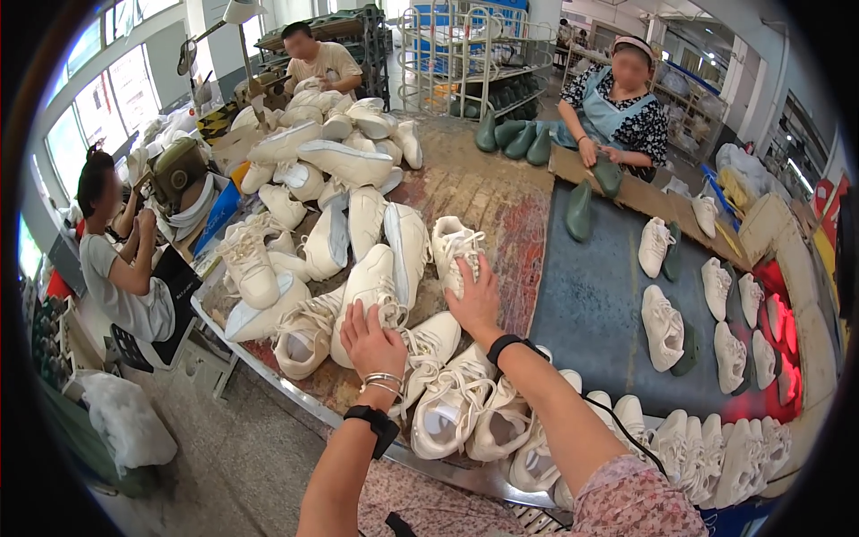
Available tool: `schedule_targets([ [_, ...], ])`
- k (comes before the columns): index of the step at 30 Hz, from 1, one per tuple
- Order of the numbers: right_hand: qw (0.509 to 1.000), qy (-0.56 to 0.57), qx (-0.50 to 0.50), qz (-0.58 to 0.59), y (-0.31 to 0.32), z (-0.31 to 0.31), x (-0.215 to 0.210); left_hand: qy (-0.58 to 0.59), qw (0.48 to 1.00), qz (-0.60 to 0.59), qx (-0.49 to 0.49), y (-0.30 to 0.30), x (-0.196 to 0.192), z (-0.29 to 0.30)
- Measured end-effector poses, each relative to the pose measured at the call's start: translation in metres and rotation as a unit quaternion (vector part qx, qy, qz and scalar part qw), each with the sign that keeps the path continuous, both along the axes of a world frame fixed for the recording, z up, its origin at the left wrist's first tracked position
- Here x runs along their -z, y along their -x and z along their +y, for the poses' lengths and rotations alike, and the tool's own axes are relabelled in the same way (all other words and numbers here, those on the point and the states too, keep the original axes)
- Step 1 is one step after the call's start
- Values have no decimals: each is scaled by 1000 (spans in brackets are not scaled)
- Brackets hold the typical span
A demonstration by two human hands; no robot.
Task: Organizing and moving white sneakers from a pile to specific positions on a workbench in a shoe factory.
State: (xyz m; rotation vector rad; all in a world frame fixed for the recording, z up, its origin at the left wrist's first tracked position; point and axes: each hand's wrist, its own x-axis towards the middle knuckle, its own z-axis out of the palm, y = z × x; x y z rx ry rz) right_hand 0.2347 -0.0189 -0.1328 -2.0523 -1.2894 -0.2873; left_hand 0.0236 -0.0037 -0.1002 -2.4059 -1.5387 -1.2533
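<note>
A cream lace-up shoe (pixel 369 285) lies at the near edge of the pile, toe pointing away. My left hand (pixel 371 345) is closed over its laced part, fingers on the upper. Farther right, my right hand (pixel 472 291) grips another cream lace-up shoe (pixel 450 242) across its laces; this shoe stands on the worn wooden table (pixel 501 201). Between and below my wrists, several laced cream shoes (pixel 454 403) stand with their openings toward me. Both palms and the undersides of the held shoes are hidden.
A large heap of cream shoes (pixel 344 161) covers the left of the table. On the right, a dark belt (pixel 582 295) carries shoes and green shoe lasts (pixel 579 213) toward a red-lit opening. Shoes (pixel 716 456) line the near edge. Across the belt, a person (pixel 617 107) handles a last; two others work left.
</note>
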Motion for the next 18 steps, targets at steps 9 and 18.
schedule_targets([
  [9, 1000, 3, -9, 4, 0, 2, 2, -3, 1000, 2, -4, 1, 2, 1],
  [18, 1000, 5, 0, 4, -1, 1, 2, -1, 1000, 0, 0, 0, 2, 1],
])
